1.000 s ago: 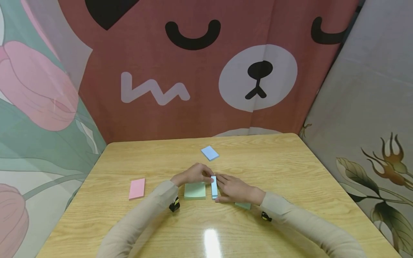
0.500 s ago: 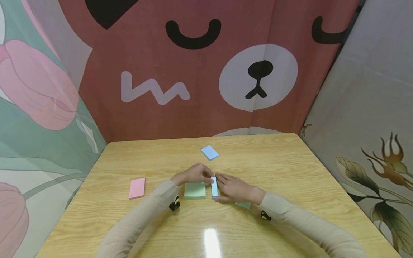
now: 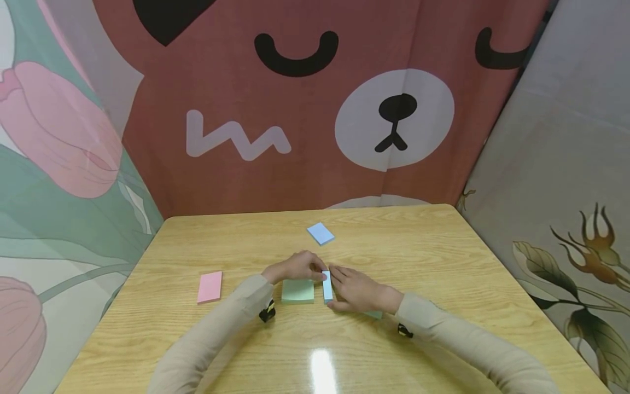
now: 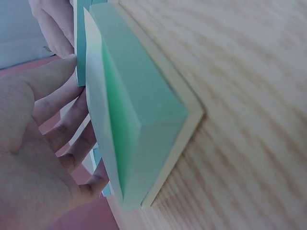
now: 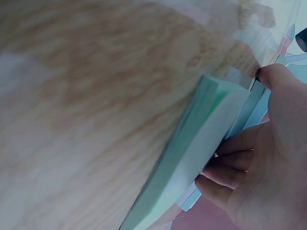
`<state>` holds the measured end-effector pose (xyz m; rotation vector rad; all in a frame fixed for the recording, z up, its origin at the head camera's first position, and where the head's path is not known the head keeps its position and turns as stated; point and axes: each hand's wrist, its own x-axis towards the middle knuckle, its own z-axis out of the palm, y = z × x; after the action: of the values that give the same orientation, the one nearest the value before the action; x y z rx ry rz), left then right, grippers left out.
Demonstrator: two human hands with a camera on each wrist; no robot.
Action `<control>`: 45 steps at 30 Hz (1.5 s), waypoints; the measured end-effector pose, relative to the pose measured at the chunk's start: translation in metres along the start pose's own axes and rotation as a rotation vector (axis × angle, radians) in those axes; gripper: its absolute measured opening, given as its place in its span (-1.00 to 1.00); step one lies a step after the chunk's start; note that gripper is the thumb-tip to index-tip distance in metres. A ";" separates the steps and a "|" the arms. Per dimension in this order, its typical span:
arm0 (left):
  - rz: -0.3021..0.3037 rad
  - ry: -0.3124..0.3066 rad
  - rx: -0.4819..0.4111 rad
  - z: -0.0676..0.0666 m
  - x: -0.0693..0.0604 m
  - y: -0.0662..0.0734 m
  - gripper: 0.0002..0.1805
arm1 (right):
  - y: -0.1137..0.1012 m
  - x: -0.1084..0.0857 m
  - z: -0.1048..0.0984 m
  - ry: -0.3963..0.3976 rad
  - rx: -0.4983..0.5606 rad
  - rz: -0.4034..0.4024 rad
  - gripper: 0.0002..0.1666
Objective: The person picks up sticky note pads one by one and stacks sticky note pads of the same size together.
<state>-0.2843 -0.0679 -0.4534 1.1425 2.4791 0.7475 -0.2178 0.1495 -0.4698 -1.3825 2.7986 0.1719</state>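
Observation:
In the head view a narrow light-blue sticky-note pad (image 3: 327,287) lies between the two hands. My left hand (image 3: 298,265) pinches its far end with thumb and fingers. My right hand (image 3: 358,289) lies along its right side with extended fingers, the thumb by the near end. A pale green sticky-note pad (image 3: 297,293) lies under the left wrist. In the left wrist view that green pad (image 4: 139,81) has its top sheet partly lifted. Another green pad (image 3: 375,314) is mostly hidden under the right hand; the right wrist view shows this green pad (image 5: 187,153) at an angle.
A blue sticky-note pad (image 3: 321,233) lies turned toward the back of the wooden table (image 3: 403,355). At the left is a pink sticky-note pad (image 3: 210,287). Printed curtains (image 3: 236,186) hang behind and on both sides of the table.
The top face of the narrow blue pad has shifted slightly toward me, and the step at its near end is gone. Both hands have stayed almost still.

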 end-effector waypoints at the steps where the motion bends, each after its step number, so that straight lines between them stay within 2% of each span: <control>1: 0.001 0.000 0.002 0.000 0.000 0.001 -0.76 | 0.000 0.000 0.001 0.006 -0.001 -0.002 -0.05; 6: 0.001 -0.007 0.002 -0.001 -0.001 0.002 -0.74 | 0.000 0.001 0.002 0.009 -0.001 0.000 -0.05; 15: 0.014 -0.015 0.015 -0.002 -0.002 -0.001 -0.70 | 0.001 -0.001 -0.004 -0.052 0.077 0.013 -0.01; 23: 0.027 -0.001 -0.003 0.001 0.001 -0.006 -0.67 | 0.006 -0.002 -0.010 -0.071 0.124 -0.021 0.00; 33: 0.064 0.059 -0.056 0.002 -0.001 -0.014 -0.70 | 0.010 -0.003 -0.018 -0.097 0.113 -0.077 -0.02; 41: 0.079 0.122 -0.036 0.000 -0.008 -0.015 -0.72 | 0.015 -0.002 -0.023 -0.173 0.103 -0.021 -0.02; 45: 0.083 0.138 -0.043 0.000 -0.010 -0.016 -0.73 | 0.016 -0.002 -0.025 -0.156 0.079 -0.033 -0.06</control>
<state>-0.2881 -0.0839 -0.4617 1.2228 2.5267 0.9280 -0.2286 0.1584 -0.4436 -1.3357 2.6255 0.1587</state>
